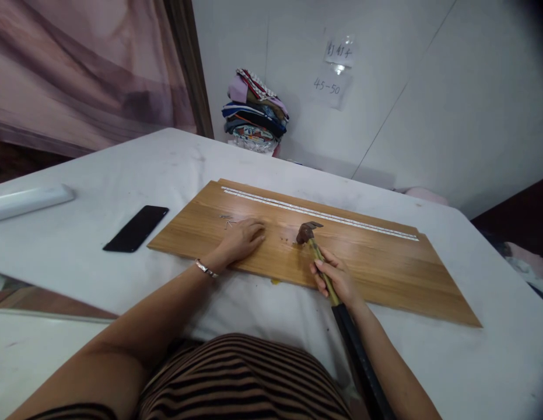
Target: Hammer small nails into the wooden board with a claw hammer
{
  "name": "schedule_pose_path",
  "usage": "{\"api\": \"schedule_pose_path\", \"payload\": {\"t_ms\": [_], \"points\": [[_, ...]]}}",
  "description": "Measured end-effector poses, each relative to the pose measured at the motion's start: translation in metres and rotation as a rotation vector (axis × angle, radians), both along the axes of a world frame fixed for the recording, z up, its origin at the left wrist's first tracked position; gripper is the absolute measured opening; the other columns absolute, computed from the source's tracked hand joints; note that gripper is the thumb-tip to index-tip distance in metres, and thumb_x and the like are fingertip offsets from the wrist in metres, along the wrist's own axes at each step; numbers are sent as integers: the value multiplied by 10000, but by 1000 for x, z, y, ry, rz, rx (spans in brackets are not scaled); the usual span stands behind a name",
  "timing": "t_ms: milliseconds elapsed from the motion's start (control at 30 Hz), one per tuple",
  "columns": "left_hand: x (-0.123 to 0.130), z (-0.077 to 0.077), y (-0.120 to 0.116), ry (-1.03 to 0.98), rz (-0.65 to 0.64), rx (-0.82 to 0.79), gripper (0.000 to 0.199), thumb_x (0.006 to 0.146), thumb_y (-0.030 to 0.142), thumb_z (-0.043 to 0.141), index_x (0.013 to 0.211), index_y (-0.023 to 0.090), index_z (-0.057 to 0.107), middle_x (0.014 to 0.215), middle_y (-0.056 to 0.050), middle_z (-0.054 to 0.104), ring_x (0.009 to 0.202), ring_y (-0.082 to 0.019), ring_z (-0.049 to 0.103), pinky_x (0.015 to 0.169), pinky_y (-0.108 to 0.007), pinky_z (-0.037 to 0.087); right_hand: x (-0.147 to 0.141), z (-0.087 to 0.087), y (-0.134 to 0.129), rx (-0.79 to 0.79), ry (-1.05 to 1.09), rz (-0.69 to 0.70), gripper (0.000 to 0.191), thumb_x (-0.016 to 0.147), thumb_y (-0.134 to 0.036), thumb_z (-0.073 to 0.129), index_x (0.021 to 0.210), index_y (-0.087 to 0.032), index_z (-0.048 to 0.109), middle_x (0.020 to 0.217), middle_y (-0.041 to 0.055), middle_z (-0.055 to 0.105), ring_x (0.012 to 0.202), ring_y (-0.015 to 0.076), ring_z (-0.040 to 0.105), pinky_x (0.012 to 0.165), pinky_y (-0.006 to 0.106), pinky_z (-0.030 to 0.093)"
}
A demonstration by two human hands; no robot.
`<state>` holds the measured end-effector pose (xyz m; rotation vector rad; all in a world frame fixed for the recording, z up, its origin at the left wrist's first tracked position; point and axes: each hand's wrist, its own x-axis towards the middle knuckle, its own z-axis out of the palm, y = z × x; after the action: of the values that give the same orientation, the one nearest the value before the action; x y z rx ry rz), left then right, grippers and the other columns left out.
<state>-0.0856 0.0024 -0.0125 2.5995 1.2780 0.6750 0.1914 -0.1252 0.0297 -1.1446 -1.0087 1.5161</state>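
Observation:
A wooden board (385,262) lies on the white table (188,154). My right hand (335,274) is wrapped round the handle of a hammer (327,280), its rusty head low over the middle of the board. My left hand (242,240) rests on the left part of the board, palm down, fingers pointing right; whether anything is under it is hidden. Beside its fingertips lie several loose nails (230,223). Small nail heads (284,239) show in the board just left of the hammer head. Two white printed strips (319,214) run along the board's far edge.
A black phone (136,228) lies left of the board, and a white roll (30,201) at the table's left edge. Folded clothes (256,114) are stacked at the back against the wall. Papers with writing (330,87) hang on the wall. A pink curtain (87,70) hangs at the left.

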Motion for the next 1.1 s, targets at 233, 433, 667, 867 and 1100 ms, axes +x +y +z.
{"api": "schedule_pose_path", "payload": {"t_ms": [233,433,667,867,1100], "points": [[-1,-2,1,-26,-2,-3,321,940,355,522,1124,167,707,1266,-135,688,1212,-284,619,1112,-474,464,-2,0,-1,-25,6,-16,752,718,-432,793,1401,-197,586,689,-49,602,361,49,428,283,175,325],[-1,-3,0,-19,-16,9,335,950,352,510,1134,150,703,1276,-149,680,1224,-289,608,1117,-477,458,-3,2,-2,-44,16,-27,780,705,-441,799,1411,-193,577,695,-46,609,365,51,431,282,172,326],[-1,-2,0,-18,-17,-1,324,951,350,510,1120,156,706,1278,-140,675,1213,-284,612,1111,-471,460,-3,0,-3,-40,19,-33,795,728,-430,785,1453,-208,545,700,-45,608,368,48,425,288,167,321],[0,0,-1,-8,-34,27,304,949,332,507,1097,158,707,1250,-134,685,1187,-277,619,1088,-461,476,-4,0,-3,-43,15,-23,823,741,-417,778,1492,-223,503,698,-49,600,373,52,427,291,172,329],[1,1,-2,-13,-39,27,296,953,323,503,1086,155,708,1235,-137,695,1166,-281,631,1079,-475,485,-6,6,-5,-33,-5,-39,854,723,-443,786,1493,-208,500,696,-51,597,368,51,429,291,170,334]]}}
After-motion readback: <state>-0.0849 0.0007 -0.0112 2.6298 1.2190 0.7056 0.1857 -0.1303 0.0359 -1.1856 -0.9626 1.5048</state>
